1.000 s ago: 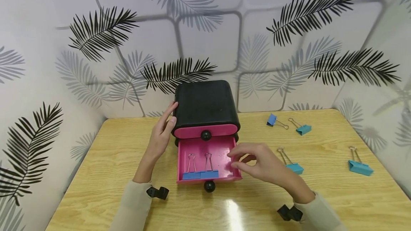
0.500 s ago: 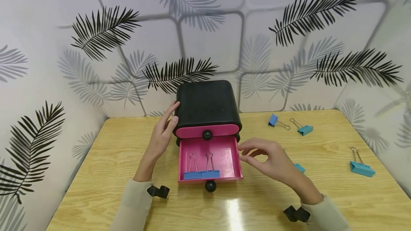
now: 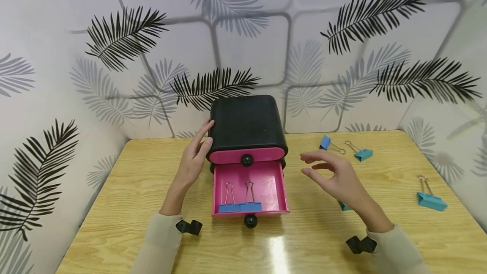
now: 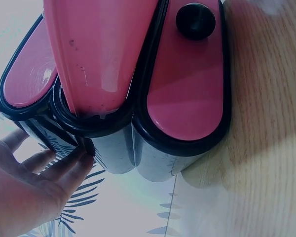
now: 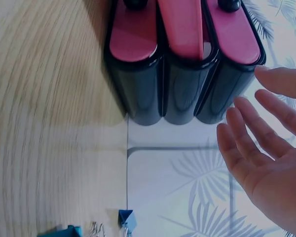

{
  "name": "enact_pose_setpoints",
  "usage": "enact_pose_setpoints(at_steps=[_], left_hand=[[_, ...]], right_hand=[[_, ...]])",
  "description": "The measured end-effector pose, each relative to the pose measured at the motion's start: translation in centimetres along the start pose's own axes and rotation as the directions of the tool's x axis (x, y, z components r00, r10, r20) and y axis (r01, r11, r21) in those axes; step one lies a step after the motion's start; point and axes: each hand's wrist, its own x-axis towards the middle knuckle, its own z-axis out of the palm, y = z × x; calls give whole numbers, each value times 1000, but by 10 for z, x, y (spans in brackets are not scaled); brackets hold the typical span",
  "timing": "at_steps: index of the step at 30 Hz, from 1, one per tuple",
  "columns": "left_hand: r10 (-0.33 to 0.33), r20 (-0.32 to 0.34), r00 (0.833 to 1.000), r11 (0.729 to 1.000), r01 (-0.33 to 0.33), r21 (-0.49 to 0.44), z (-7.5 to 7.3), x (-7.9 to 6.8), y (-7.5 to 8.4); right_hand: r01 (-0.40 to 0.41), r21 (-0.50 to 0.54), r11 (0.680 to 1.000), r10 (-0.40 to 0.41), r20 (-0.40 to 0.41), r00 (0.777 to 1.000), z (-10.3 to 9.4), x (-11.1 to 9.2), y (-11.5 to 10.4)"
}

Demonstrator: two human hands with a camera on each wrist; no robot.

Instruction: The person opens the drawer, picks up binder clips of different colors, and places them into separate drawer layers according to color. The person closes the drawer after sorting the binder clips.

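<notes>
A black drawer box (image 3: 247,121) with pink drawer fronts stands on the table against the wall. In the head view one pink drawer (image 3: 268,187) below the top one is pulled out; two blue binder clips, a left one (image 3: 229,208) and a right one (image 3: 250,206), lie along its front wall. My left hand (image 3: 191,162) rests on the box's left side, its fingers extended in the left wrist view. To the right of the box my right hand (image 3: 336,176) hovers with fingers loosely bent and nothing between them. It partly covers a teal binder clip (image 3: 344,206).
Toward the back right of the wooden table (image 3: 152,189) lie a blue binder clip (image 3: 325,142) and a teal one (image 3: 363,154). Another teal clip (image 3: 431,201) is near the right edge. A leaf-patterned wall (image 3: 243,54) rises behind the box.
My right hand has moved right, from over the open drawer to beside the box above the table. The left hand has kept its place on the box, and the drawer stays pulled out.
</notes>
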Motion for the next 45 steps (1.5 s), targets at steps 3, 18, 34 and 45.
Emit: enact_pose_setpoints(at_steps=[3,18,34,45], left_hand=[[3,-3,1000,1000,-3,4,0,0,1],[26,-25,999,1000,-25,13,2,3,-28],[54,-28,998,999,-54,2,3,4,-46],[15,-25,1000,1000,-14,21,5,2,-31]], right_hand=[[-12,-34,999,11,-23,1000,-3,0,6],[-92,-67,993,86,-88,992,-13,5,32],[-214,-83,973,203,-124,971,-30,15,71],[-278,-112,954,263,-131,956,-35,18,100]])
